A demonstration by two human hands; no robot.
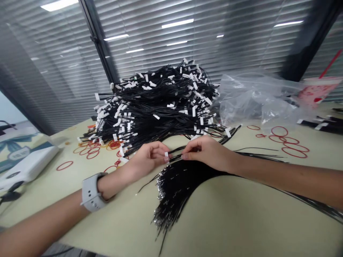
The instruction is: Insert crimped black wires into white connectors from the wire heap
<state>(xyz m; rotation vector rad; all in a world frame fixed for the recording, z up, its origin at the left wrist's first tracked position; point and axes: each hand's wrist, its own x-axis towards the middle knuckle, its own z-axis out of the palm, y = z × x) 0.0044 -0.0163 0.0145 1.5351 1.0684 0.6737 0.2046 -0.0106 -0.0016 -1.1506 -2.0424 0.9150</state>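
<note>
My left hand, with a light watch strap on its wrist, pinches a small white tag at the end of a thin black cable. Close by on the right, my right hand has its thumb and fingers closed on the same cable. Under both hands a thick bundle of black cables lies on the table, its bare silvery ends fanned out toward the lower left. Behind the hands rises a large heap of black cables with white tags on their ends.
Red rubber bands lie at the right, more rubber bands at the left. Clear plastic bags and a pink cup with a red straw stand at the back right. A white box sits at the table's left edge.
</note>
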